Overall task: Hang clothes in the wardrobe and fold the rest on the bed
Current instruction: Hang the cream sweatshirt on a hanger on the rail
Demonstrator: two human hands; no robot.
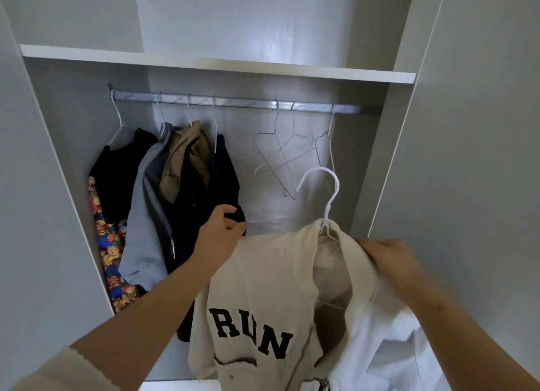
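Observation:
A cream garment point(257, 276) printed "RUN" sits on a white hanger point(324, 194), held below the wardrobe rail point(242, 102). My right hand point(388, 259) grips the garment's right shoulder. My left hand point(220, 227) grips the edge of a dark garment point(225, 174) that hangs on the rail. Left of it hang a tan garment point(184, 156), a grey one point(143, 215) and a black one with a bear print point(111, 244).
Three bare wire hangers point(283, 156) hang at the right part of the rail. A white shelf point(216, 64) runs above the rail. Open wardrobe doors point(467, 127) stand at both sides. White cloth point(385, 347) lies under the cream garment.

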